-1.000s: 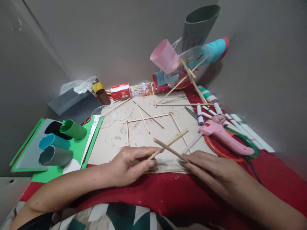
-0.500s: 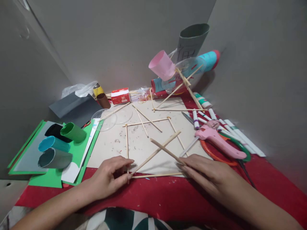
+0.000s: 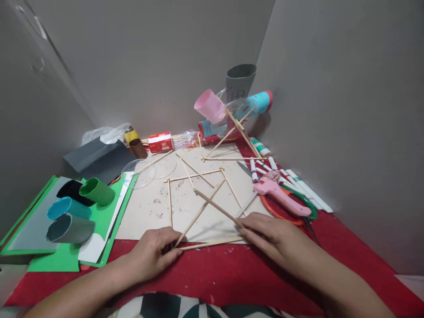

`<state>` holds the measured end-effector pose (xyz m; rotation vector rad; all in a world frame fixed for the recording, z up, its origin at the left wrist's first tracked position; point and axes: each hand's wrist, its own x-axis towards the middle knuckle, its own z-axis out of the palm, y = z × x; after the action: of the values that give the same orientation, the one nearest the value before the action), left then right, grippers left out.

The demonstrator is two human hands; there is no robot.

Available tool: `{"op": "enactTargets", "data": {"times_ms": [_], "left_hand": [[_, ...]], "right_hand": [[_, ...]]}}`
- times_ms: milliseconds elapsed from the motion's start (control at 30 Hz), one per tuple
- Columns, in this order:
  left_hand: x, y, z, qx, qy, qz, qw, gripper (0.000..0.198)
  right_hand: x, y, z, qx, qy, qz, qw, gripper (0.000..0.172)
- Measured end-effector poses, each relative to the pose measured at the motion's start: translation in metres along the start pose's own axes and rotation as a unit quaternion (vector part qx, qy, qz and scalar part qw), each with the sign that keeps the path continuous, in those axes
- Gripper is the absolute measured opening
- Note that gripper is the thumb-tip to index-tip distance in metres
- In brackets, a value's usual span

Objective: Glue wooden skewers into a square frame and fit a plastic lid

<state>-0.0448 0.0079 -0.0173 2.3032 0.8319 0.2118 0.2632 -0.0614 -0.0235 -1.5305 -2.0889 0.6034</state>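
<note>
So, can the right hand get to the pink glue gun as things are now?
Probably yes: the pink glue gun lies just beyond the right hand, nothing between, though the hand holds a wooden stick.

- raised sticks [image 3: 198,214]: bare pale wood, matt, smooth.
- stick frame [image 3: 169,201] lying flat: the same pale wood, unpainted.
- board [image 3: 149,212]: beige card, matt, speckled with crumbs and scuffs.
- tabletop cover [image 3: 232,269]: red, matt, looks like felt or cloth; cannot tell which.
- glue gun [image 3: 281,196]: pink plastic, slight gloss.
- discs [image 3: 142,170]: clear plastic, glossy.
- cup [image 3: 209,106]: pink plastic, translucent, satin.
- rolls [image 3: 68,207]: green, blue and grey paper, matt.
- sheets [image 3: 59,260]: green paper, matt.
- bag [image 3: 102,132]: thin clear plastic, crinkled, shiny.
</note>
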Motion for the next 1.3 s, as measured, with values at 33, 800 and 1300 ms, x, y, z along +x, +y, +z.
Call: {"op": "enactTargets", "data": {"times_ms": [33,800,1300], "left_hand": [[0.0,0.001,0.0,0.003,0.0,-0.002,1.0,0.015],[0.003,0.006,-0.007,0.006,0.031,0.011,0.999,0.01],[0.01,0.0,-0.012,0.033,0.024,0.014,0.999,0.011]], "right_hand": [[0.0,0.0,-0.001,0.005,0.001,0.001,1.0,0.026],[0.007,-0.005,-0.005,-0.039,0.019,-0.002,0.999,0.027],[0.011,-0.004,-0.012,-0.051,0.013,0.016,0.999,0.021]]}}
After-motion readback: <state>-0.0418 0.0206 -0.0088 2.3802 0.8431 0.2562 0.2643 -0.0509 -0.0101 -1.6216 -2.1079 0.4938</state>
